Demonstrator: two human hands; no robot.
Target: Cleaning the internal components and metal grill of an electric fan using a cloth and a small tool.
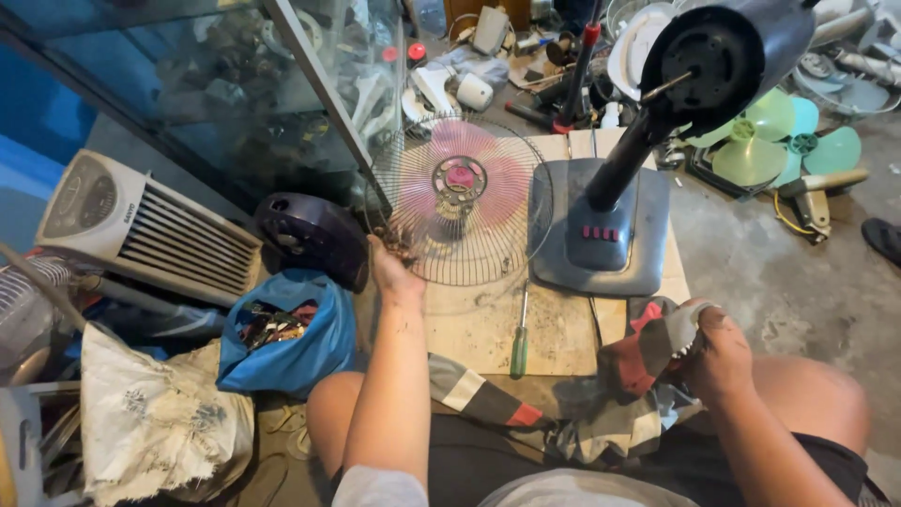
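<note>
Head camera, looking down over a seated person's knees at a cluttered repair floor. Left hand sits just left of centre, fingers closed on the lower left rim of a round wire fan guard, which stands tilted with a pink fan blade showing through its wires. Right hand, at about four o'clock from centre, is clenched around a bunched checked cloth of grey, red and white that trails across the lap. Between the hands, at six o'clock from the guard, a green-handled screwdriver lies on a dirty wooden board. At three o'clock from the guard, a grey fan base rests on the board, its dark neck rising to the motor housing at one o'clock. At nine o'clock from the left hand lies a dark rear motor cover, with a blue bag of small parts below it. White air cooler lies far left; green fan blades lie far right.
</note>
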